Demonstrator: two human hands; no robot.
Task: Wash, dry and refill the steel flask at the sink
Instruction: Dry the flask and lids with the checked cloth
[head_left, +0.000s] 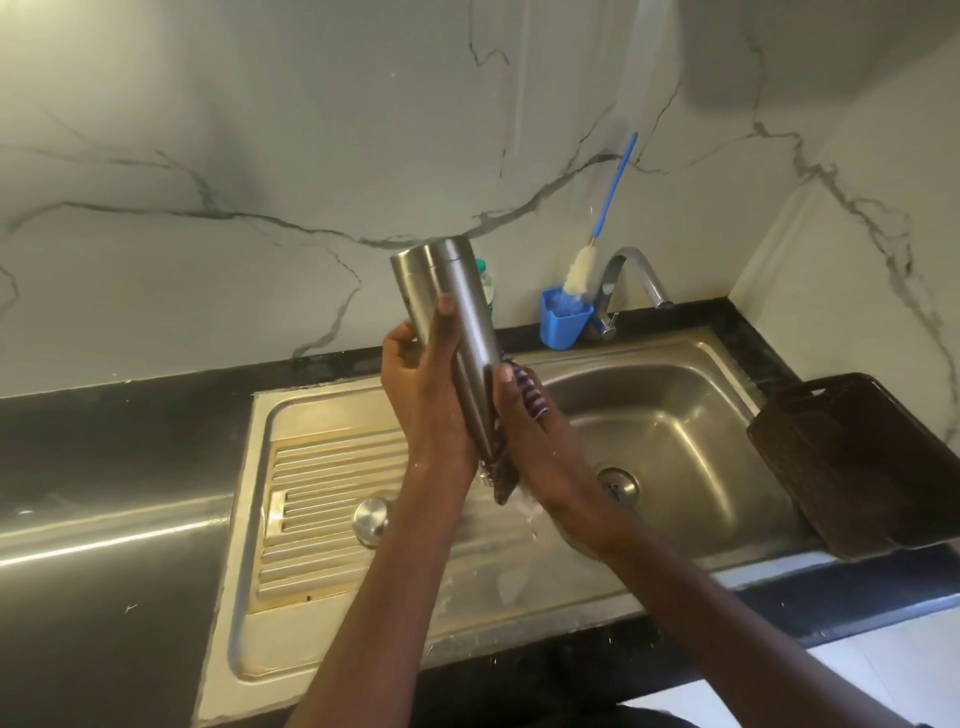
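above the seam between drainboard and basin, the steel flask (451, 332) is held up, tilted, with its upper end leaning toward eleven o'clock. whether that upper end is the mouth or the base cannot be told. the left hand (423, 387) is curled round the middle of the body, the thumb laid along the front. the right hand (524, 426) is wrapped round the lower part, and a purple striped cloth (522, 395) is pinched between its fingers and the steel; a tail of this cloth hangs down at six o'clock below the flask. by judgement, the drying step is in hand and the refill is not yet done.

several things can go wrong from here. the steel looks smooth and probably wet, so the flask can slide through the left hand if the grip is loosened while the cloth is rubbed; it would then fall on the sink (670, 415) and could be dented. a round steel lid (370, 521) is lying on the drainboard at seven o'clock from the hands, and it can be knocked by a forearm and rolled off the edge. the hanging cloth tail can be dragged through the water drops seen under the hands, so that wetness is carried back on the flask. at two o'clock the tap (636, 275), the blue holder (561, 325) and the bottle brush (605, 208) are standing near, and they can be struck if the flask is swung toward the spout too fast for the refill.
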